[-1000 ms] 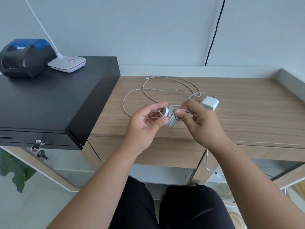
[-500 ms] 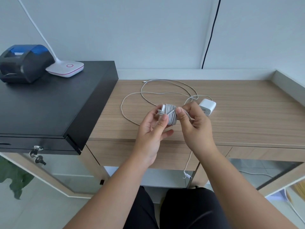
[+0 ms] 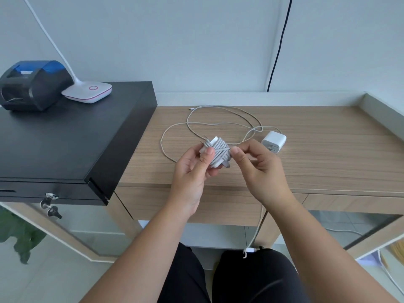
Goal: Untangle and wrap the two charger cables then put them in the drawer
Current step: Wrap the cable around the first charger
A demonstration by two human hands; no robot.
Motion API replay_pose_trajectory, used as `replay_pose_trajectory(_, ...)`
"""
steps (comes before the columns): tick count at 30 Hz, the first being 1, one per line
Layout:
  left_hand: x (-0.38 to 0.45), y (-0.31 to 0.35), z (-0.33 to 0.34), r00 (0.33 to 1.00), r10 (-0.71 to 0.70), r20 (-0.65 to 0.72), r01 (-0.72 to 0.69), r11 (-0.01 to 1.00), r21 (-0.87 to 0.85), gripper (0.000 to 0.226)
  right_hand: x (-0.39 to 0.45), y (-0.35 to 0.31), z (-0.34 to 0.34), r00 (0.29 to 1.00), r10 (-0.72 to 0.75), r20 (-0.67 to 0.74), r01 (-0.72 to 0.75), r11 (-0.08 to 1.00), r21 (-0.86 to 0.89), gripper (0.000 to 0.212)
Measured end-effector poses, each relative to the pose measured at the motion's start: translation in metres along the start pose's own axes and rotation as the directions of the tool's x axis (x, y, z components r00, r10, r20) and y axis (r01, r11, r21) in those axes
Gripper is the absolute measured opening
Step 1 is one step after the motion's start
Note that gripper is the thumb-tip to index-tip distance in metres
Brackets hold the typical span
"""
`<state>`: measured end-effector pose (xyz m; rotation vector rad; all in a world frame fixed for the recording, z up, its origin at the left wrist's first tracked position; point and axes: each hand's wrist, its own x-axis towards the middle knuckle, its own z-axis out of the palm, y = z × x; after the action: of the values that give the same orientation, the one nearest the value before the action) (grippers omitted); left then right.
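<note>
Above the desk point(image 3: 328, 154) edge, a wrapped charger point(image 3: 216, 153) (prongs pointing up-left, long axis slanting down to the right) is pinched by the left hand point(image 3: 192, 171), its cable tail gripped by the right hand's point(image 3: 260, 169) curled fingers.

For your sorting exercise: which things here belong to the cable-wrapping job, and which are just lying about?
Job: wrapped charger, left hand, right hand, loose cable, white adapter.
Lying about: receipt printer, lamp base, black cash drawer, keys.

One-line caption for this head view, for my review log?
Left hand holds a cable-wrapped charger while right hand pinches its cable; second charger lies loose on the wooden desk.
</note>
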<state>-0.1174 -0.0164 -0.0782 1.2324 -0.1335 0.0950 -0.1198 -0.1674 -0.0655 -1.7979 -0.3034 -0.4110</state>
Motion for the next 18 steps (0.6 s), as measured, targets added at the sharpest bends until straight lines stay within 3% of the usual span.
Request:
replay_pose_trajectory(4, -0.001, -0.002, -0.007, 0.998, 0.016, 0.057, -0.021, 0.995, 0.099, 0.042, 0.009, -0.005, -0.008, 0.995, -0.098, 0.016, 0.098, 0.994, -0.043, 0.015)
replay_pose_trajectory(9, -0.004, 0.0, -0.002, 0.994, -0.069, 0.086, 0.076, 0.993, -0.086, 0.025, 0.011, -0.004, -0.001, 0.991, -0.131, -0.005, 0.131, 0.991, 0.002, 0.016)
replay_pose_trajectory(12, -0.006, -0.002, 0.002, 0.99, -0.128, 0.055, 0.135, 0.98, -0.149, 0.028, 0.007, 0.001, 0.005, 0.99, -0.132, -0.049, 0.13, 0.991, -0.042, 0.019)
replay_pose_trajectory(18, -0.008, -0.002, -0.004, 0.988, -0.143, 0.063, 0.145, 0.989, -0.032, 0.042, 0.011, -0.004, -0.003, 0.988, -0.152, -0.014, 0.149, 0.98, -0.13, 0.015)
